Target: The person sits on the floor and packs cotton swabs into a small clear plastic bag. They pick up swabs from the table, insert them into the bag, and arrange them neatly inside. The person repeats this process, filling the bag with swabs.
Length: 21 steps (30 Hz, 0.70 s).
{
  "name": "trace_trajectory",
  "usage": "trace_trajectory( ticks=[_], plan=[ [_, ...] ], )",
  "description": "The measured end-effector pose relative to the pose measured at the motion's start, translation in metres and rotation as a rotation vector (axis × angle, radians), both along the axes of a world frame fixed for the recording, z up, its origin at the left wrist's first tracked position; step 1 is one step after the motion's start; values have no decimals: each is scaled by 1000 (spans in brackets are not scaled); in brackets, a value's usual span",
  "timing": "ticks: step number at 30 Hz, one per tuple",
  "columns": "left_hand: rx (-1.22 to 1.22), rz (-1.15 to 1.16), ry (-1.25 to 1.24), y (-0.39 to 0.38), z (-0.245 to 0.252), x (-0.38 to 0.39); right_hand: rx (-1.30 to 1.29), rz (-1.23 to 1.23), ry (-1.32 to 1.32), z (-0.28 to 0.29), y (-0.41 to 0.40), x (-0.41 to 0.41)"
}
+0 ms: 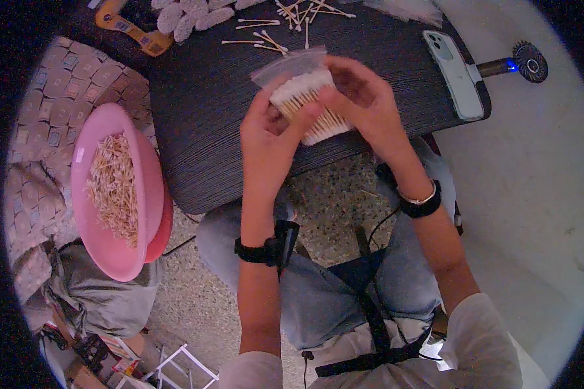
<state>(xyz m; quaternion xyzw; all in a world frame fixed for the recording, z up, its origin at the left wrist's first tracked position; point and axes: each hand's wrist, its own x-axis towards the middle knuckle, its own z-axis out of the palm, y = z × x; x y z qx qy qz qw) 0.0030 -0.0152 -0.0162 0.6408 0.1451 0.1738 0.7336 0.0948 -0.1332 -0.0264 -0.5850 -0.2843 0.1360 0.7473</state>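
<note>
A clear plastic zip bag (292, 63) packed with cotton swabs (316, 109) is held between my two hands above the near part of a dark table. My left hand (270, 126) grips the bag's left side, thumb across the front. On the right side, my right hand (367, 104) holds it with the thumb pressed on the swabs near the top. The swabs lie side by side in a row, white tips at both ends. The bag's top strip stands up beyond the tips; whether its seal is closed I cannot tell. Fingers behind the bag are hidden.
Loose cotton swabs (297, 19) lie scattered on the table (199, 121). A phone (455, 75) lies by the right edge, beside a small fan (530, 63). At left stands a pink basin (148, 194) holding many swabs. An orange tape dispenser (136, 34) sits at the far left.
</note>
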Motion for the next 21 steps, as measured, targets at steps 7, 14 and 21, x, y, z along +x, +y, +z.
trace_trajectory(
  ticks=[7,14,21],
  plan=[
    [8,76,-49,-3,0,-1,-158,124,-22,2,-7,5],
    [89,36,30,-5,0,-1,39,-7,21,2,-2,-2],
    [112,29,49,0,4,-6,-146,97,112,7,-9,2]
  ],
)
